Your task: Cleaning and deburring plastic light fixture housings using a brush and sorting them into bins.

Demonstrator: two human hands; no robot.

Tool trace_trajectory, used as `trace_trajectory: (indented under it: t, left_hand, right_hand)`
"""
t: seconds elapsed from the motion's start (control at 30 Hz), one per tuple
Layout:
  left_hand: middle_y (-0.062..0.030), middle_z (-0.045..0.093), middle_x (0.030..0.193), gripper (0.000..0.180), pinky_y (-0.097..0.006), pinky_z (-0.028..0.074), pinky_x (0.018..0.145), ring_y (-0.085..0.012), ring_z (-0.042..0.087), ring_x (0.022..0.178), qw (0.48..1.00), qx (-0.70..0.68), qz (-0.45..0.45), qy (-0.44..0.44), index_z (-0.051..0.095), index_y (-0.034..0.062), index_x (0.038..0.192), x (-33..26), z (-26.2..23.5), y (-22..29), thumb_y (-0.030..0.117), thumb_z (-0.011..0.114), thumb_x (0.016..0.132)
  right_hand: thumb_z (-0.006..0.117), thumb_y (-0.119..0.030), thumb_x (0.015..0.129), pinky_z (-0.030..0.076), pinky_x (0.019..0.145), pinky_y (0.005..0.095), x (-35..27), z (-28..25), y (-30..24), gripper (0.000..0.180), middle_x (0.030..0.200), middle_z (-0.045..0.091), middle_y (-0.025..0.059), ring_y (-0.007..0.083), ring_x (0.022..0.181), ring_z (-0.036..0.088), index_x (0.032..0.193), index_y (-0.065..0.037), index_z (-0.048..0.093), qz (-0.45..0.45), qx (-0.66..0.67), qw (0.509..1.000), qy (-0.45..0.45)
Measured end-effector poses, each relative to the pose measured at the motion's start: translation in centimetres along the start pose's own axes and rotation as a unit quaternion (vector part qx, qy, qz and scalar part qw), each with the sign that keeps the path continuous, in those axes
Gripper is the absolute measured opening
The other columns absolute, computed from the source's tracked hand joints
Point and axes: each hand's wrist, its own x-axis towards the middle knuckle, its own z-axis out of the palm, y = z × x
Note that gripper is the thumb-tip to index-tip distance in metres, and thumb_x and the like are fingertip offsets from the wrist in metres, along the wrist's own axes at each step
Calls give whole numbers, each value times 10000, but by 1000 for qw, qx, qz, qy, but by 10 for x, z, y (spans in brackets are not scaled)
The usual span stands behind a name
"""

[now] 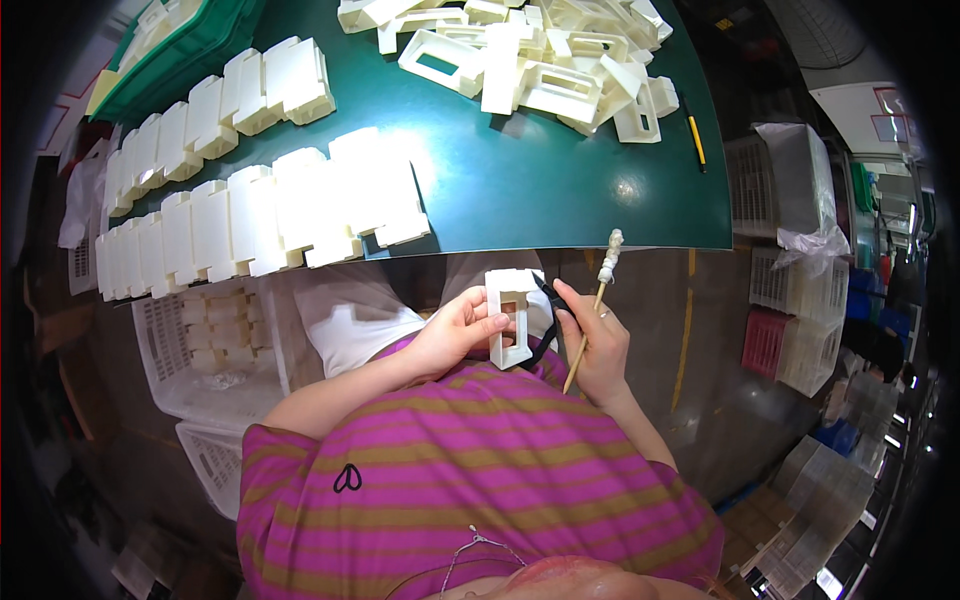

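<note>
My left hand (455,330) grips a white rectangular plastic frame (510,315) held upright in front of my chest, below the table edge. My right hand (598,345) holds a thin wooden stick (590,325) whose upper tip is wrapped in white material, and its fingers also pinch a small black tool or strap (548,318) against the right side of the frame. Both hands touch the frame from opposite sides.
A green table (520,180) carries two rows of white plastic parts (260,220) at left and a loose pile of frames (540,55) at the back. A yellow-black pen (695,138) lies near its right edge. White crates (215,350) and pink and white baskets (795,320) stand on the floor.
</note>
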Motion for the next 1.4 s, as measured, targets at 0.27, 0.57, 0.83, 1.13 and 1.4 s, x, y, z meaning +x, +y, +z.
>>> trace_trajectory:
  t: [0.27,0.57,0.83,1.13,1.4]
  left_hand:
    - [-89,527,1164,347,-305,467,866,-145,540,1039,999,24,24,-18,369,17,1208,1,-4,-12,82,510,897]
    - [-102,526,1129,384,-288,449,881,-139,518,1034,981,156,117,2,368,1,1203,0,8,1,20,542,861]
    - [-101,513,1097,391,-288,476,843,-173,508,1060,943,270,181,72,377,-8,1194,5,-1,-10,-14,543,840]
    - [-112,507,1143,440,-280,396,910,-177,496,1089,929,298,210,63,363,-17,1208,7,-5,-5,-90,521,804]
    - [-126,484,1176,475,-289,399,913,-193,489,1103,946,252,189,81,340,-15,1239,-4,-17,-3,-87,519,805]
  right_hand:
    - [597,29,772,424,558,305,-7,-1,1,312,712,551,93,219,593,529,1075,-45,605,22,3,1000,-6]
    - [480,-276,920,396,554,216,-15,-14,37,366,776,564,58,84,626,504,1144,5,551,99,201,972,77]
    - [410,-237,940,442,592,238,-22,11,1,310,760,572,121,128,660,542,831,27,531,38,451,889,70]
    - [417,-302,932,414,555,229,-18,12,15,361,730,597,41,97,659,551,756,-46,600,44,414,907,67]
    - [447,-194,917,413,512,259,0,7,8,268,632,559,36,112,529,511,741,-42,580,81,355,928,83]
